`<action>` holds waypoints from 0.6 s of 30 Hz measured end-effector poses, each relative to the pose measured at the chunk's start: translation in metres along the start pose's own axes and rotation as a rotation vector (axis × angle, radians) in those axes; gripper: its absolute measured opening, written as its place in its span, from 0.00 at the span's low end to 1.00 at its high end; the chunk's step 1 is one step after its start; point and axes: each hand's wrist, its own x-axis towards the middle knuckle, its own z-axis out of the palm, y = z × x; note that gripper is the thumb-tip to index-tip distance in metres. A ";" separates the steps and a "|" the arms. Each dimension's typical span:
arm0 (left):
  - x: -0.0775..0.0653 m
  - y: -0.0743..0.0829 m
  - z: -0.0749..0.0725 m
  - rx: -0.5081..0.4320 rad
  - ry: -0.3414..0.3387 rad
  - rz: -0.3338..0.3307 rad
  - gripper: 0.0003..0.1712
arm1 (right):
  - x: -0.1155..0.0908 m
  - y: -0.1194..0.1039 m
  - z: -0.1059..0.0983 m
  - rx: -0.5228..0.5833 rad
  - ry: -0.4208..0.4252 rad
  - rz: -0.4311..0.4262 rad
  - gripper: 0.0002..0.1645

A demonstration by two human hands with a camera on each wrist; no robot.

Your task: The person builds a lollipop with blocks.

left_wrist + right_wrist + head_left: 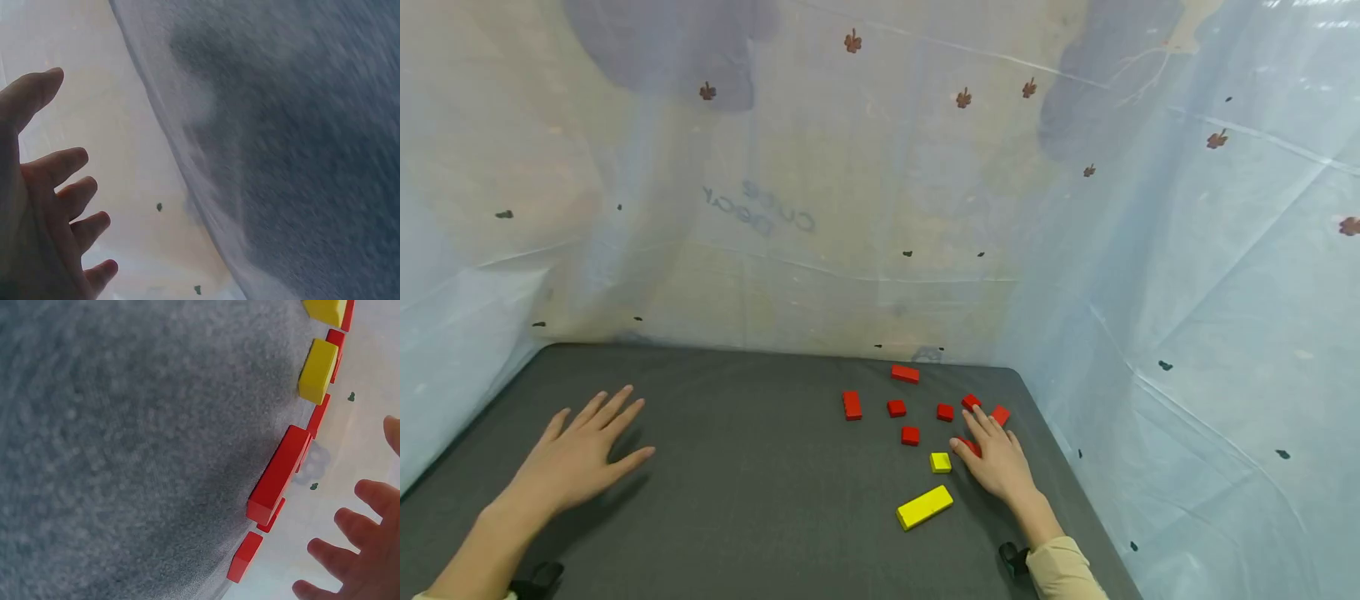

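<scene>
My left hand [576, 462] hovers over the left part of the dark grey table, fingers spread, holding nothing; the left wrist view shows the same left hand [53, 200]. On the right, my right hand [1000, 465] is held above the blocks with its fingers loosely extended. Partly hidden under it lies a red block [972, 447]. Just past its fingertips are a small red block [971, 402] and another red block [1000, 415]. To its left sit a yellow cube [940, 462] and a long yellow block [924, 507]. In the right wrist view a long red block [279, 475] lies apart from the fingers [334, 557].
More red blocks are scattered toward the far right: a long one [905, 374] near the back edge, an upright-lying one [852, 406], and small ones [897, 408]. A pale plastic sheet [850, 208] hangs behind and beside the table [737, 467].
</scene>
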 end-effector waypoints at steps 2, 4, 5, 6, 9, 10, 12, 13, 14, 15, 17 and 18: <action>0.002 0.005 -0.002 0.005 0.009 0.010 0.53 | -0.001 0.000 -0.001 0.017 0.015 -0.006 0.43; 0.004 0.011 -0.003 0.007 0.027 0.023 0.51 | -0.002 -0.001 -0.002 0.036 0.032 -0.011 0.42; 0.005 0.015 -0.004 0.005 0.043 0.033 0.50 | -0.002 -0.001 -0.002 0.045 0.039 -0.013 0.42; 0.007 0.018 -0.005 0.003 0.063 0.042 0.49 | -0.003 -0.001 -0.002 0.056 0.048 -0.012 0.41; 0.011 0.029 -0.005 0.003 0.144 0.085 0.46 | -0.006 -0.002 -0.002 0.089 0.083 -0.010 0.40; 0.012 0.032 -0.005 0.002 0.174 0.102 0.45 | -0.006 -0.002 -0.002 0.101 0.096 -0.008 0.40; 0.016 0.040 -0.004 0.006 0.233 0.133 0.43 | -0.008 -0.003 -0.001 0.125 0.126 -0.008 0.39; 0.018 0.044 -0.004 0.007 0.260 0.148 0.42 | -0.009 -0.004 -0.001 0.135 0.142 -0.010 0.38; 0.020 0.047 -0.004 0.007 0.283 0.162 0.41 | -0.009 -0.005 0.000 0.148 0.160 -0.015 0.37; 0.022 0.051 -0.003 0.007 0.305 0.175 0.40 | -0.011 -0.006 0.001 0.156 0.177 -0.021 0.37; 0.027 0.059 -0.002 0.000 0.344 0.204 0.38 | -0.013 -0.008 0.002 0.175 0.204 -0.031 0.36; 0.029 0.064 -0.001 -0.005 0.361 0.219 0.38 | -0.015 -0.009 0.003 0.182 0.215 -0.037 0.35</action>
